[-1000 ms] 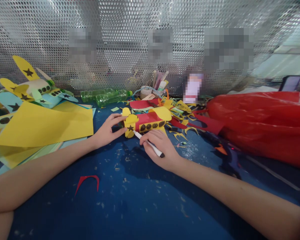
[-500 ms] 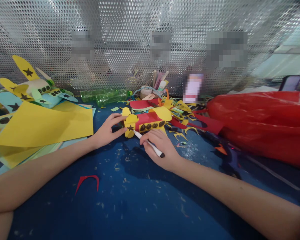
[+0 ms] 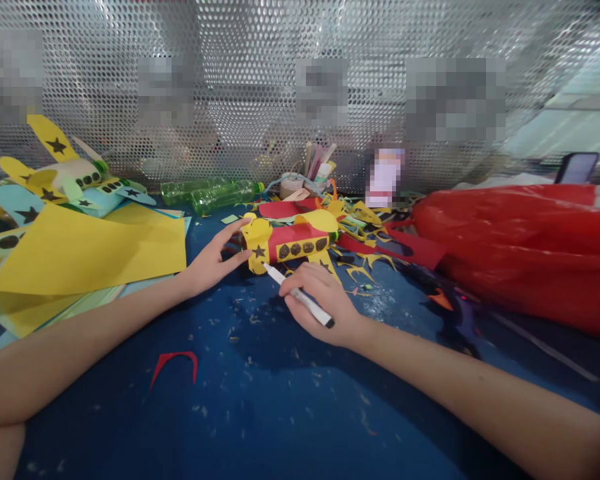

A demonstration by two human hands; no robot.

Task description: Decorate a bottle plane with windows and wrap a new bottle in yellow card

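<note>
In the head view, a red and yellow toy plane (image 3: 297, 235) is lying on the blue table (image 3: 280, 407), around the middle but toward the far edge, its tail facing the left edge. The left hand (image 3: 211, 264) is gripping the tail end, its thumb resting beside a black star (image 3: 259, 252) and its other fingers reaching over the top. The right hand (image 3: 323, 303) is pinching a white marker (image 3: 303, 299) between thumb and fingers, the tip pointing just below the star; whether it is touching the paper, I cannot tell. Beyond the plane, paper scraps (image 3: 364, 213) are lying heaped, and green bottles (image 3: 225, 195) are lying along the far edge, farther left. Yellow sheets (image 3: 95, 252) are spreading along the left edge, with other toy planes (image 3: 83, 175) sitting toward the far left corner. A red plastic bag (image 3: 525, 250) is bulging along the right edge. A curved red strip (image 3: 180, 355) is lying nearer the front edge.
</note>
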